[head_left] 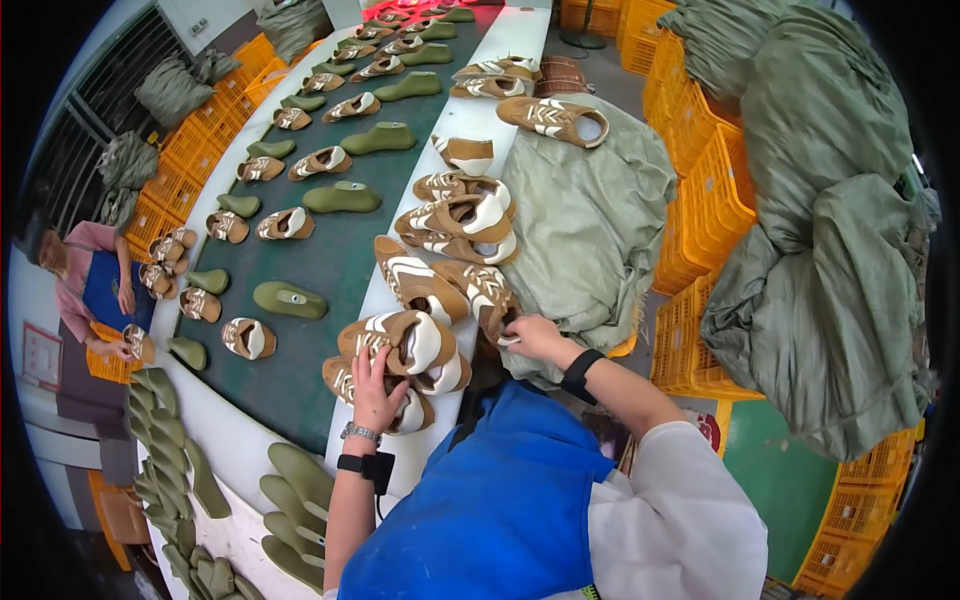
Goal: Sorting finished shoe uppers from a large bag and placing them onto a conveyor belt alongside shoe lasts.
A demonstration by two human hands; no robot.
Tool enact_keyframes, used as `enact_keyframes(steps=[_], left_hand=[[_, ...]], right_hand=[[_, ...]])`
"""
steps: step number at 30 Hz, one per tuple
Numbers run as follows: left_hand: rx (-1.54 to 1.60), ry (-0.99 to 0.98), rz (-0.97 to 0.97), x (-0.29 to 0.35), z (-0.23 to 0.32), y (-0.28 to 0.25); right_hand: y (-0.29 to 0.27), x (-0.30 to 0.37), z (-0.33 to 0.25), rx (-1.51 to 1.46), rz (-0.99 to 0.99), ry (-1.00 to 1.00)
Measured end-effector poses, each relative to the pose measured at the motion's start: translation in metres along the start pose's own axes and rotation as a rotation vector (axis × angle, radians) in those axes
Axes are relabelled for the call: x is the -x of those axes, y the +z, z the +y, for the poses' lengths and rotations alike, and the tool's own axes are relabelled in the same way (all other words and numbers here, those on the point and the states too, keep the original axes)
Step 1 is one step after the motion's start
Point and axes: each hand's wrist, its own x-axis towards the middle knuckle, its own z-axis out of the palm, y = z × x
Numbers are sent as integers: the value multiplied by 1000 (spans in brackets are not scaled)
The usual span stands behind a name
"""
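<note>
My left hand (pixel 376 402) lies with its fingers stretched out on a small stack of brown sneakers with white stripes, touching the upper sneaker (pixel 402 340). Its thumb stands apart from the other fingers. At the table's right edge my right hand (pixel 537 338) is closed on the heel opening of another brown sneaker (pixel 484 292), whose toe points away from me. Beside that one rests a further striped sneaker (pixel 410 275). Farther up the white border sits a cluster of several similar sneakers (pixel 455 215).
Green shoe lasts (pixel 290 299) and sneakers stand in rows on the dark green belt (pixel 270 375). More lasts (pixel 165 440) are heaped at lower left. A co-worker (pixel 85 265) handles a shoe at far left. Yellow crates (pixel 705 215) and a grey-green cloth (pixel 585 220) lie right.
</note>
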Motion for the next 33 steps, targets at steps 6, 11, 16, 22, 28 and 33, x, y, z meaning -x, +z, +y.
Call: enact_keyframes(steps=[6, 11, 16, 22, 28, 33], left_hand=[[66, -2, 5, 2, 0, -10], [88, 31, 97, -8, -4, -18], [567, -33, 147, -37, 92, -66], [1605, -108, -284, -40, 108, -93], [1060, -201, 79, -26, 101, -108], [1741, -441, 85, -25, 71, -111]], right_hand=[[-51, 27, -17, -193, 118, -208], [-116, 67, -28, -1746, 305, 96], [-126, 88, -47, -2241, 202, -43], [-109, 86, -63, -2447, 61, -201], [-115, 82, -102, -2345, -132, 81], [-94, 57, -108, -2309, -338, 73]])
